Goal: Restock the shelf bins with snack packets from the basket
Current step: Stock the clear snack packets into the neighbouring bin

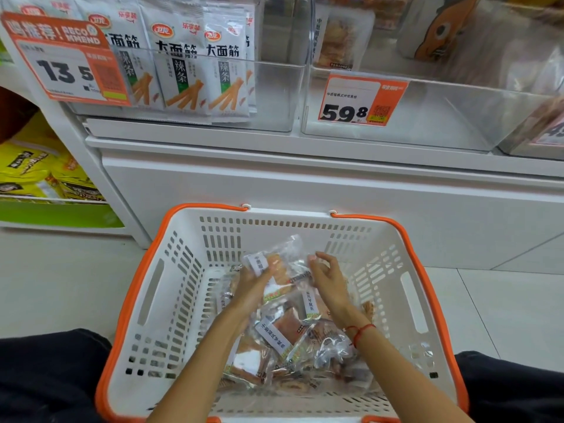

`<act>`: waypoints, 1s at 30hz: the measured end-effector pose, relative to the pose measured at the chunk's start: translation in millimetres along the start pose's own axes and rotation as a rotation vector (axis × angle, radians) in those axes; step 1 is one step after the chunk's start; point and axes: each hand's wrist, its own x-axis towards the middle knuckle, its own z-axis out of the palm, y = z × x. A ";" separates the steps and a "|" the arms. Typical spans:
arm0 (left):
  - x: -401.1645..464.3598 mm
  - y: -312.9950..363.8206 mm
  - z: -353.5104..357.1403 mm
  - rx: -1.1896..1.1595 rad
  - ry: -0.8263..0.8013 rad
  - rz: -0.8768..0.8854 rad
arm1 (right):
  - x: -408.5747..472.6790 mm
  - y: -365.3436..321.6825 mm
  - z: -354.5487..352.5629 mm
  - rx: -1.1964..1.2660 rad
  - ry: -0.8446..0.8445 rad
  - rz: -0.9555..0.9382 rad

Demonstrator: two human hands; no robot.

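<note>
Left hand [254, 283] gripped a clear snack packet [282, 264] over the basket [171, 270], right hand [328, 280] loosely open; bin tags read 13.5 [65, 71] and 59.8 [351, 109].

I note the clear bin [396, 117] behind the 59.8 price tag [360, 99] stands open-topped with bare floor at its front, a few packets at its rear. The neighbouring bin [274, 96] is crowded left by upright white packets [195, 65], free at right. The basket [189, 270], its orange handles [427, 270] folded outward, leaves its mouth unobstructed.

bare forearms, red string bracelet [360, 331], seemingly dark trousers [45, 370]
</note>
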 end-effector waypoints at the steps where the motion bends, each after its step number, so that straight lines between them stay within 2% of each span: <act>1: -0.3 2.0 -5.6 -0.009 0.039 0.008 | 2.4 4.9 -5.0 -0.051 -0.004 0.015; 3: 1.1 3.5 -17.2 -0.049 0.099 -0.016 | 7.2 31.6 -19.1 -0.384 -0.044 0.078; 7: 3.3 4.9 -34.8 -0.193 0.120 -0.088 | 1.0 76.2 -39.4 -1.073 -0.310 0.096; 9: 4.0 5.1 -35.9 -0.257 0.093 -0.087 | -3.0 75.2 -45.4 -1.293 -0.270 -0.041; 11: 6.9 2.6 -37.5 -0.274 0.064 -0.084 | -0.8 73.0 -46.6 -1.385 -0.242 -0.116; 14: 6.2 3.4 -37.9 -0.265 0.057 -0.094 | -0.3 77.6 -44.2 -1.387 -0.267 -0.164; 17: 4.8 5.5 -39.3 -0.261 0.074 -0.106 | -4.0 79.0 -47.7 -1.254 -0.318 -0.197; 22: 2.3 8.4 -42.0 -0.143 0.149 -0.162 | -7.3 68.2 -53.2 -1.209 -0.035 -0.298; 24: 4.2 4.3 -46.2 -0.085 0.161 -0.185 | -7.8 66.4 -49.5 -1.155 0.014 -0.298; 26: 5.6 1.3 -48.6 -0.047 0.165 -0.200 | -10.9 63.4 -44.8 -1.043 -0.055 -0.238; 30: 1.4 8.9 -45.5 -0.113 0.149 -0.198 | -9.0 51.5 -49.2 -0.874 -0.336 -0.101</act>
